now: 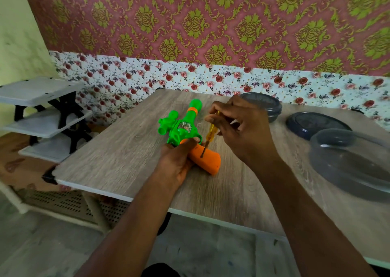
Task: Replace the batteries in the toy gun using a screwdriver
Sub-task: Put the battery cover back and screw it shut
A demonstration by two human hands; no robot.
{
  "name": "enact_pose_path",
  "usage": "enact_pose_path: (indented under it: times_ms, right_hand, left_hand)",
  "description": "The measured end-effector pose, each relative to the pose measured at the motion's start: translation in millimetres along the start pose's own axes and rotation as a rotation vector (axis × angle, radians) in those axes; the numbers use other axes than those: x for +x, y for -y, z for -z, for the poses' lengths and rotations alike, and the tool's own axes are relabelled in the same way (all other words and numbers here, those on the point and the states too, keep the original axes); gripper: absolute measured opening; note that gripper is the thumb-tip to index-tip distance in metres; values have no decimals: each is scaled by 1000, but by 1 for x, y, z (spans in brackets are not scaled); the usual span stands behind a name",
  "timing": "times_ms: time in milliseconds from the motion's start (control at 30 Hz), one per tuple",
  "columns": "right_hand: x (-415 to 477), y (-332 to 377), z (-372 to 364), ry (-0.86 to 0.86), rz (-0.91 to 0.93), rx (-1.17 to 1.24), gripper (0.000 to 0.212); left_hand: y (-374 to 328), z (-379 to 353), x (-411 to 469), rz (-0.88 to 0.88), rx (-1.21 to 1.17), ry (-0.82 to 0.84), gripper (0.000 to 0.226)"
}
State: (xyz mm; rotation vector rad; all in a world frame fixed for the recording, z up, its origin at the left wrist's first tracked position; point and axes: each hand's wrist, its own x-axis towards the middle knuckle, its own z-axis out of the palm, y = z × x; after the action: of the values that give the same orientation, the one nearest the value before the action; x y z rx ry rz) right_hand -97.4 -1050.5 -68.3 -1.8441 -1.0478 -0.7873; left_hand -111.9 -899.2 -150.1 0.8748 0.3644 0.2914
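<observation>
Screwdriver pinched in fingers of right hand, tip down on orange handle; left hand gripping gun, flat on worktop, barrel pointing away.

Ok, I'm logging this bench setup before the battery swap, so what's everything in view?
toy gun: one, green with orange grip, lying mid-table
screwdriver: one, yellow handle, upright, tip on the orange grip
table: one, grey wood grain
lidded tub: one, dark grey, far edge by the wall
round lid: one, dark, flat on the table's right side
clear tub: one, smoky see-through, right edge
shelf rack: one, white with black brackets, left of the table
left hand: grips the toy gun at its grip
right hand: pinches the screwdriver
</observation>
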Motion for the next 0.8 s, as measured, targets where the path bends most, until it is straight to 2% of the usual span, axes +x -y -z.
enact_pose_path:
  times_ms: [100, 200, 267, 433, 500, 567, 667, 800]
  right_hand:
    - [1, -1, 6, 75, -21, 66, 21]
    - [-2, 2, 12, 216, -167, 316, 23]
    - [-3, 3, 12, 202, -219, 391, 24]
    - [-4, 5, 2, 7, -87, 97, 25]
    - [-4, 7, -1, 27, -12, 30, 22]
    - [-4, 8, -1, 88, -17, 76, 18]
    - [-4, 6, 0, 99, -133, 225, 21]
    - [1, 7, -2, 72, -74, 14, 29]
  left_hand:
    - [-1, 0, -1, 4, -13, 8, 41]
    - [0, 1, 1, -2, -10, 10, 43]
    - [0, 0, 1, -16, 12, 8, 41]
    - [-2, 0, -3, -23, 15, 33, 40]
    - [-3, 0, -3, -28, 32, 43, 31]
    - [-3, 0, -2, -30, 42, 44, 26]
    - [-2, 0, -1, -20, 8, 40, 40]
    - [-3, -1, -4, -22, 30, 41, 37]
